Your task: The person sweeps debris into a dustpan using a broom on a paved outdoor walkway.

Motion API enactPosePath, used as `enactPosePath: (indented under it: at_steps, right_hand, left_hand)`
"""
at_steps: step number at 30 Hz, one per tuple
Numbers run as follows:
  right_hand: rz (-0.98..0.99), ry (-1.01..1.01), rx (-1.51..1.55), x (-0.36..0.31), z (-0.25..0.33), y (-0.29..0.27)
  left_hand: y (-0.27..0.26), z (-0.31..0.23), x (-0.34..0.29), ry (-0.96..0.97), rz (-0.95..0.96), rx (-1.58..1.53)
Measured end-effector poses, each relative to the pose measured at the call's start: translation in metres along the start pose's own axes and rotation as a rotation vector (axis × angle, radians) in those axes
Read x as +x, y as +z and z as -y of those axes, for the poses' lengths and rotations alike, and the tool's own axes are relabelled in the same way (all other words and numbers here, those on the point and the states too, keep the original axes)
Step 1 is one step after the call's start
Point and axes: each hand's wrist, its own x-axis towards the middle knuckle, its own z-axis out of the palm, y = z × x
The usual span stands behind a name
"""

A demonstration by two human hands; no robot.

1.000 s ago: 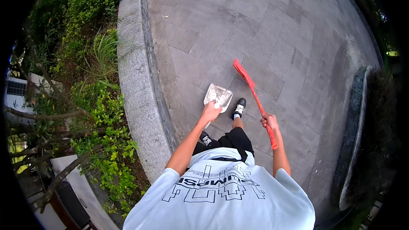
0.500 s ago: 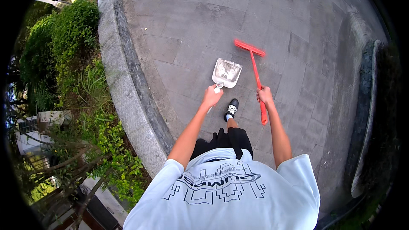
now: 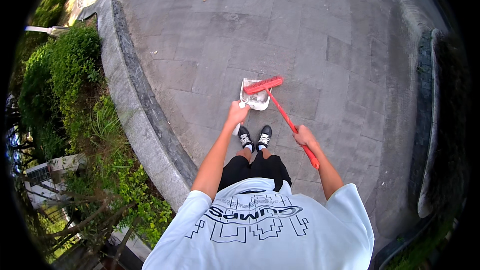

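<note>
My left hand (image 3: 237, 113) is closed round the handle of a white dustpan (image 3: 259, 104), whose pan has a dirty inside and points away from me. With my right hand (image 3: 305, 135) I grip the red handle of a broom (image 3: 285, 115), part way up from its lower end. The broom's bristled red head (image 3: 264, 85) is over the dustpan's far part and covers some of it. Whether the bristles touch the pan I cannot tell. Both tools are in front of my dark shoes.
Grey stone paving (image 3: 210, 45) spreads ahead and to the right. A low curved stone wall (image 3: 131, 105) runs along the left, with green bushes (image 3: 75, 60) behind it. Another low wall (image 3: 425, 120) stands at the right. A small pale scrap (image 3: 154, 52) lies on the paving.
The broom head has swung left and nearer, from beyond the dustpan's right side to over the pan. The dustpan has shifted slightly left and nearer. Both shoes now stand side by side.
</note>
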Motion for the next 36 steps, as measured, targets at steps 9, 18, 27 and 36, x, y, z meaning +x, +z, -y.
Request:
enactPosePath:
  at_steps: [9, 18, 27, 36]
  right_hand:
    - [-0.204, 0.136, 0.681, -0.089, -0.036, 0.001]
    - [-0.553, 0.174, 0.83, -0.047, -0.071, -0.025]
    - [-0.63, 0.398, 0.459, 0.063, -0.118, -0.068]
    - [-0.215, 0.278, 0.225, -0.08, -0.129, -0.031]
  left_hand:
    - [0.003, 0.029, -0.02, 0.21, 0.171, 0.277]
    - [0.08, -0.047, -0.007, 0.239, 0.364, 0.506]
    - [0.183, -0.054, 0.012, 0.283, 0.368, 0.669]
    - [0.223, -0.04, 0.017, 0.429, 0.339, 0.683]
